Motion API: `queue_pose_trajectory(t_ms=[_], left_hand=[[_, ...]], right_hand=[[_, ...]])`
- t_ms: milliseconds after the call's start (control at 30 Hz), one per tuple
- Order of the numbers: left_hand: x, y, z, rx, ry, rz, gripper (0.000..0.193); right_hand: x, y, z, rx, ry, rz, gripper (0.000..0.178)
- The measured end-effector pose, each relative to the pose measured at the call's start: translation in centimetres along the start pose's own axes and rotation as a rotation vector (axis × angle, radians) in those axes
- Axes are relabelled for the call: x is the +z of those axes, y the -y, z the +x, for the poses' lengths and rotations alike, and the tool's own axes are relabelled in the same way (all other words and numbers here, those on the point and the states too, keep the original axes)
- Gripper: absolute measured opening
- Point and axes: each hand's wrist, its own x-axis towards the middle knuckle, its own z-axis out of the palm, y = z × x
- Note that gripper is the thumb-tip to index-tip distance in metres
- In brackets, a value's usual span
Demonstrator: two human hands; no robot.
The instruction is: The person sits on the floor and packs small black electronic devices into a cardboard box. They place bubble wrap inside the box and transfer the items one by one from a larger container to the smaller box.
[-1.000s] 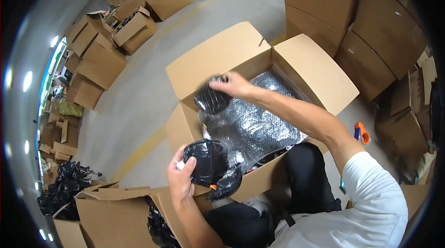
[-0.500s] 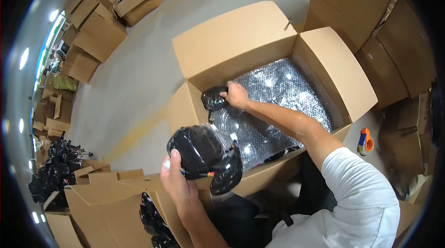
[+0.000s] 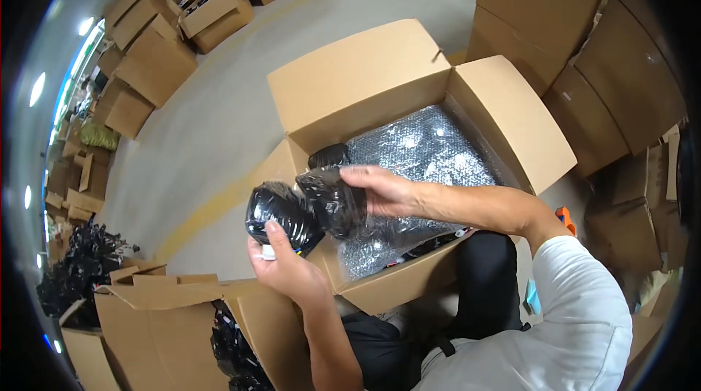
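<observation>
My left hand [image 3: 296, 274] is closed round a glossy black plastic-wrapped bundle [image 3: 276, 214], thumb on its near side. A small white piece [image 3: 269, 251] shows by that thumb. My right hand [image 3: 385, 191] grips a second black plastic-wrapped bundle [image 3: 334, 205], right beside the first, above the box's left edge. What the wrapping contains is hidden. Behind them another black-wrapped bundle [image 3: 328, 155] sits in the left far corner of an open cardboard box [image 3: 365, 84]. Silvery bubble wrap [image 3: 412, 146] covers most of the box's inside, with dark items partly showing at its near edge.
Beside my left arm stands a cardboard box [image 3: 161, 332] with black-wrapped items [image 3: 237, 354]. An orange tape dispenser [image 3: 564, 220] lies right of the open box. Large cartons [image 3: 540, 18] rise at the right; more boxes [image 3: 157, 62] line the far left, near a black pile [image 3: 80, 267].
My right hand has left the bundle in the box's corner and come nearer, now gripping the smaller bundle that hung by the left hand. The view has shifted slightly.
</observation>
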Motion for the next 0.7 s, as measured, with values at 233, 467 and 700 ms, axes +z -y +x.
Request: queue_pose_trajectory(t_ms=[233,467,700], left_hand=[[-0.2,1.2,0.5,-0.084,0.089,-0.072,0.024],[0.1,0.1,0.5,-0.139,0.100,-0.048,0.028],[-0.2,-0.8,0.5,-0.237,0.156,-0.045,0.031]], right_hand=[[-8.5,5.9,4.8,-0.191,-0.438,-0.102,0.024],[-20.8,8.9,8.3,-0.107,-0.752,-0.358,0.044],[-21.4,5.6,6.9,-0.326,-0.751,-1.658,0.088]])
